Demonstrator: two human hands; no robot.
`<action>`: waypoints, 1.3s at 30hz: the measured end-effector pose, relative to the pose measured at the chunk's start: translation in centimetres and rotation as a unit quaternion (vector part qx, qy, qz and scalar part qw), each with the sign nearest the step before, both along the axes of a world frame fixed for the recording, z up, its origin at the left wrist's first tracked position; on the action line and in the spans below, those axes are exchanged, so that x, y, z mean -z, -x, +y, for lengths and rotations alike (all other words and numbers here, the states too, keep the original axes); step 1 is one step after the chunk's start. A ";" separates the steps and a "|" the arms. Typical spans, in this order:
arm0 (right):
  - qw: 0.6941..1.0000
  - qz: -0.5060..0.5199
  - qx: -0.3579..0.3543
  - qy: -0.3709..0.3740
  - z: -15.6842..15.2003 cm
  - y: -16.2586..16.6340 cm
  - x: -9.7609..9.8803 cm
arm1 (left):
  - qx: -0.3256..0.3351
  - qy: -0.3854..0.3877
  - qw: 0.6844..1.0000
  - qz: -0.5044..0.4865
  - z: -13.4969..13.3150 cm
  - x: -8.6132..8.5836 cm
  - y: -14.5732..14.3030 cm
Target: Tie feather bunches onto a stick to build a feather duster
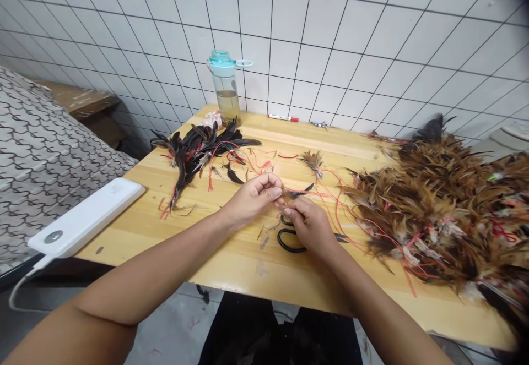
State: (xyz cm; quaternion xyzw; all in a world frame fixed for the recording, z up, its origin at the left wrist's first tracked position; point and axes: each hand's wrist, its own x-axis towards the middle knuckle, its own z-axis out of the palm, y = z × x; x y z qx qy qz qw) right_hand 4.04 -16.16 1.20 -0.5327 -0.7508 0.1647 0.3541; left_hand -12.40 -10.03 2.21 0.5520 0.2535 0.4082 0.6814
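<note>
Bare forearms (165, 268) stretch from the lower corners of the frame to its centre, where the left hand (261, 195) and right hand (311, 223), fingers curled and thumbs pressed in, nearly meet over what appears to be a pinched brown feather wisp (286, 197), mostly hidden. Black-handled scissors (289, 250) lie beneath the right hand, with brown feather bundles (438, 194) heaped at right. Such fine work likely calls for a light fingertip grip, clear of the red strings (337, 205).
</note>
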 end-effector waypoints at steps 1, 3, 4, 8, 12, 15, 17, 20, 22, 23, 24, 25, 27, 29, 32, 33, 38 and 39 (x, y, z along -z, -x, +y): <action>1.000 0.003 0.010 -0.006 0.0 -0.2 0.0 | -0.018 -0.013 1.000 0.008 0.2 0.0 0.2; 0.999 0.022 0.039 -0.019 0.1 -0.8 -0.2 | -0.080 -0.057 0.994 0.046 0.9 0.0 0.8; 0.997 0.037 0.061 -0.022 0.2 -1.3 -0.3 | -0.112 -0.090 0.986 0.081 1.3 0.0 1.2; 0.971 0.154 0.181 0.018 1.1 -4.0 -0.1 | -0.139 -0.296 0.905 0.273 2.6 0.8 2.2; 0.935 0.276 0.214 0.068 2.1 -5.4 0.6 | -0.086 -0.458 0.808 0.359 2.9 2.6 1.3; 0.932 0.292 0.201 0.081 2.2 -4.9 0.9 | -0.075 -0.506 0.759 0.402 3.1 3.9 0.2; 0.941 0.268 0.189 0.082 2.0 -4.2 1.0 | -0.074 -0.526 0.732 0.426 3.4 4.5 -0.3; 0.959 0.201 0.187 0.068 1.8 -3.5 1.2 | -0.086 -0.540 0.715 0.437 3.7 4.8 -0.3; 0.967 0.165 0.185 0.055 1.7 -3.3 1.4 | -0.090 -0.528 0.727 0.429 3.7 4.6 -0.1; 0.970 0.152 0.183 0.051 1.7 -3.3 1.5 | -0.089 -0.515 0.742 0.419 3.6 4.3 0.0; 0.972 0.141 0.180 0.047 1.7 -3.3 1.7 | -0.087 -0.494 0.765 0.405 3.5 4.1 0.2; 0.974 0.132 0.178 0.044 1.7 -3.3 1.8 | -0.086 -0.464 0.793 0.386 3.3 3.7 0.3; 0.977 0.115 0.175 0.042 1.7 -3.3 1.9 | -0.085 -0.374 0.860 0.337 3.0 3.1 0.4; 0.978 0.104 0.172 0.048 1.6 -3.1 2.0 | -0.080 -0.262 0.921 0.277 2.7 2.5 0.4; 0.982 0.091 0.157 0.053 1.5 -2.6 2.0 | -0.052 -0.119 0.974 0.183 2.2 2.1 0.1; 0.984 0.086 0.149 0.050 1.4 -2.3 2.0 | -0.040 -0.086 0.983 0.158 2.0 2.1 0.0; 0.993 0.063 0.100 0.020 1.1 -1.0 2.1 | 0.014 -0.062 0.988 0.143 1.1 2.6 -0.6; 0.994 0.055 0.090 0.015 1.1 -0.8 2.1 | 0.017 -0.075 0.985 0.156 0.9 2.7 -0.6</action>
